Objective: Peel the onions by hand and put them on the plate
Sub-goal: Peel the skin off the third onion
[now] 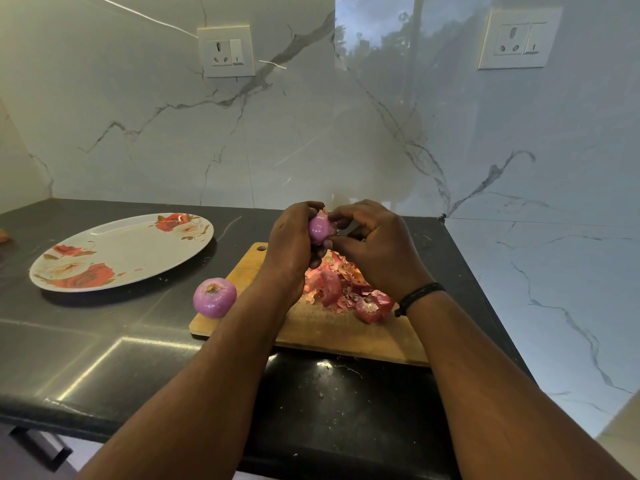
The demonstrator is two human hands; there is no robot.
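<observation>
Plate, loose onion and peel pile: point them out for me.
plate (pixel 114 251), head view, bare centre.
loose onion (pixel 214 297), head view, middle of its purple side.
peel pile (pixel 341 282), head view, heap on the board.

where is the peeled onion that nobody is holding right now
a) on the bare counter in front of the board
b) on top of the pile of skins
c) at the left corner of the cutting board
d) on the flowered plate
c: the loose peeled onion sits at the left corner of the cutting board; the plate holds no onion, and the pile of skins lies farther right, under the hands.
</observation>
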